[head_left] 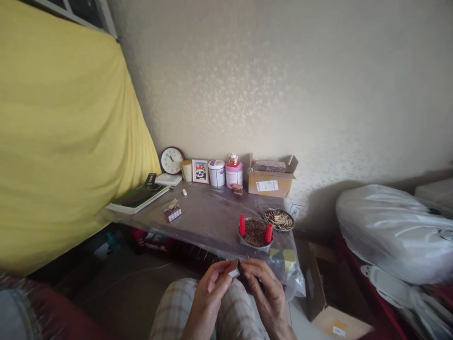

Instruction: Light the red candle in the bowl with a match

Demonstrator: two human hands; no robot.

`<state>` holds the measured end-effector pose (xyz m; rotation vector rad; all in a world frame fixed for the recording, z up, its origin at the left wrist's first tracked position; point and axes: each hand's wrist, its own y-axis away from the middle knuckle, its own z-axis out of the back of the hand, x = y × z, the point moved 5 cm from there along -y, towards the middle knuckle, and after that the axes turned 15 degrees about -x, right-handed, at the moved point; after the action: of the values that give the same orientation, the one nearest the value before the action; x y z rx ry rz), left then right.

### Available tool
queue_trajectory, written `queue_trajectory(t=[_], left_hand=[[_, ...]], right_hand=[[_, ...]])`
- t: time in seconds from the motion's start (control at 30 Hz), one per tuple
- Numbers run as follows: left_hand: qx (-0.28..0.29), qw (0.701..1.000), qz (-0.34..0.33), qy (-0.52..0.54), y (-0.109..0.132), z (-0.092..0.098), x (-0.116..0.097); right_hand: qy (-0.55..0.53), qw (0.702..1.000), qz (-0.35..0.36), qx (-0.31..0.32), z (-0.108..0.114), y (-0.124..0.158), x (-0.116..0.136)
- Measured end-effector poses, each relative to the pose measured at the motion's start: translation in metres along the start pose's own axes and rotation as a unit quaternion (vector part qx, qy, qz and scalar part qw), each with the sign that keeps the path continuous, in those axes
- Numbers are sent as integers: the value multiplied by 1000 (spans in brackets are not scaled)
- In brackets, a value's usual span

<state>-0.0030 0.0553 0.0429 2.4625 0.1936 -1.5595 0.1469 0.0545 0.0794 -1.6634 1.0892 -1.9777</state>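
Note:
Above the lap, a small matchbox [234,268] with a brown top and a pale side is tilted between my two hands. My left hand [211,290] is closed on it, thumb in front and fingers behind. At the box's dark right end, the thumb and fingertips of my right hand [266,288] are pinched together; whether they also hold something small is hidden. Just beyond the hands, on the table, stands an oval container [255,245] of dark bits with two red pieces upright in it. A round tray [282,228] of matchsticks sits behind it to the right.
On the plastic-covered table [208,212] are matchboxes [172,215], a book [138,198], a clock [172,160], a picture frame [200,171], tins [217,173] and a cardboard box [271,182]. Another open carton [332,307] stands on the floor at right, near a white bag [385,231].

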Motion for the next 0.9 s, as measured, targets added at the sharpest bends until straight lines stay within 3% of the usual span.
queue_trajectory(t=[0.2,0.4,0.67,0.77,0.9], left_hand=[[-2,999,28,43,3,-10,-6],[-16,998,32,42,3,-16,-10],[-42,997,39,46,1,-29,-18],[-34,998,24,37,2,-35,-20],[-39,999,4,-1,-1,-28,-13]], right_hand=[[36,999,23,-24,-1,-3,2],[68,993,90,-19,2,-8,1],[56,976,203,-64,23,-18,36],[113,969,221,-13,17,-16,6],[214,960,123,-130,37,-21,-52]])
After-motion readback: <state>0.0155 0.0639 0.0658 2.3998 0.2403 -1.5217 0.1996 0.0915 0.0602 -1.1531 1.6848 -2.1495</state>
